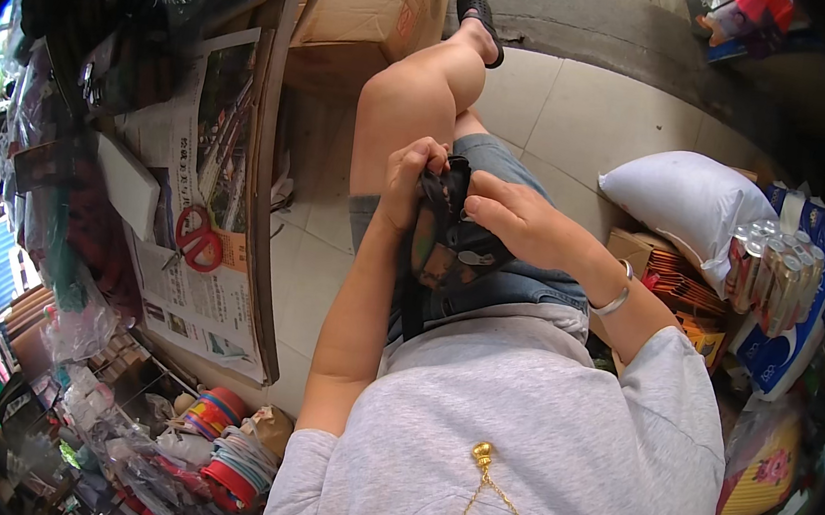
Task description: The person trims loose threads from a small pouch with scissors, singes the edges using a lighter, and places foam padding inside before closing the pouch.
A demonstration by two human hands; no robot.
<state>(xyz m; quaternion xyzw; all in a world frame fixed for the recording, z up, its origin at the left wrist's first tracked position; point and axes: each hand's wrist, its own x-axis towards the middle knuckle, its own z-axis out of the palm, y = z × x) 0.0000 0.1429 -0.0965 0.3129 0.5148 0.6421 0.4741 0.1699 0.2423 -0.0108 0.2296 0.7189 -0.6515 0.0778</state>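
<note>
A small black bag with camouflage patches (439, 245) lies on my lap, against my denim shorts. My left hand (411, 172) is closed round its upper left edge. On the other side, my right hand (508, 212) has its thumb and fingers pressed together at the bag's upper edge. Its fingertips are partly hidden there, so whether they pinch a zipper or the fabric is unclear. A dark strap (412, 308) hangs from the bag toward my waist. What the bag contains does not show.
To the left stands a table covered with newspaper (211, 312), with red-handled scissors (199, 238) on it. A cardboard box (368, 7) is ahead. At right are a white sack (690, 201) and wrapped cans (775, 275). Colourful goods (215, 413) crowd the lower left.
</note>
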